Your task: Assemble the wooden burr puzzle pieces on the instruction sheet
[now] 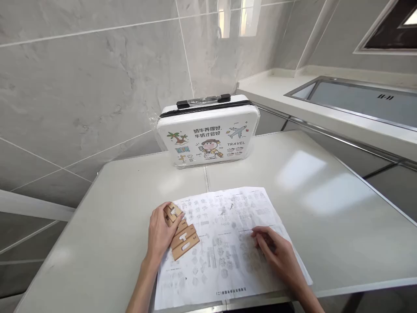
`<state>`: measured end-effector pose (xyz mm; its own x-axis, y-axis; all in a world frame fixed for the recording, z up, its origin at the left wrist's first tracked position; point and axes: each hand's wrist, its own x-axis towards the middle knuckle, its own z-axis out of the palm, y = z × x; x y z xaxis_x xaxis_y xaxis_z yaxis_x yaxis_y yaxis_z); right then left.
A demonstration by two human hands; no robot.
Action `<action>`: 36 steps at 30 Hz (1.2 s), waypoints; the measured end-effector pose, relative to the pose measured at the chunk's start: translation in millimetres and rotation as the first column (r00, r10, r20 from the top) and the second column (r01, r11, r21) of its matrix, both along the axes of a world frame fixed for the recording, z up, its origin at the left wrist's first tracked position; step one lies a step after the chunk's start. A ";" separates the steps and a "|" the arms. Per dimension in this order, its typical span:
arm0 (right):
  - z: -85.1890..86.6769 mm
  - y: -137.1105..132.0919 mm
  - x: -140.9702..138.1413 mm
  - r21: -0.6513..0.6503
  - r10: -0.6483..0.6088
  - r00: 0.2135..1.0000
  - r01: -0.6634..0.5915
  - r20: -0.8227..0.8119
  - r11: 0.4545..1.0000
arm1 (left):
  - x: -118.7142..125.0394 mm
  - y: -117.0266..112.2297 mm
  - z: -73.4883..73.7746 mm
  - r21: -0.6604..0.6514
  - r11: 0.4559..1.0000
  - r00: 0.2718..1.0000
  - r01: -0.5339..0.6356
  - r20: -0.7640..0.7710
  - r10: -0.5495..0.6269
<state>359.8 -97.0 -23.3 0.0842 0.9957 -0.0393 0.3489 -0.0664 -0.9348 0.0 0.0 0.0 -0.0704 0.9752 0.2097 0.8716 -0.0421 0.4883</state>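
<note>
A large printed instruction sheet (224, 243) with many small diagrams lies flat on the pale table (325, 204) in front of me. Several flat wooden pieces with cut-out slots (182, 237) rest on the sheet's left part. My left hand (161, 234) grips the upper end of these wooden pieces, fingers curled over them. My right hand (276, 254) lies on the right side of the sheet, fingers bent with the tips touching the paper, holding nothing I can see.
A small white suitcase-shaped box (208, 132) with cartoon prints and a black handle stands at the table's far edge against the grey tiled wall. To the right runs a white counter (325, 113) with a steel sink (358, 98).
</note>
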 end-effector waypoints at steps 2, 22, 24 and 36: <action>-0.2 -0.2 0.3 -0.008 0.009 1.000 -0.009 -0.003 1.000 | -5.2 0.8 -0.2 0.001 1.000 1.000 0.005 -0.009 -0.005; 0.7 0.6 -1.8 -0.046 -0.003 0.999 0.001 -0.043 0.999 | 129.8 -57.5 3.5 -0.080 0.743 0.741 0.664 0.197 -0.642; 0.8 1.1 -1.8 -0.046 -0.003 0.999 0.001 -0.042 0.999 | 134.0 -58.9 0.8 -0.087 0.729 0.729 0.679 0.197 -0.655; 15.5 -4.7 -11.9 -0.001 0.175 0.953 -0.180 0.246 0.984 | 104.2 -71.0 7.3 -0.146 0.832 0.842 0.535 0.163 -0.513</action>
<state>347.9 -101.7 -7.7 -0.0896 0.9958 -0.0179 0.5713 0.0366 -0.8199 104.2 -71.0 7.3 0.4499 0.8916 0.0511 0.6819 -0.3799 0.6250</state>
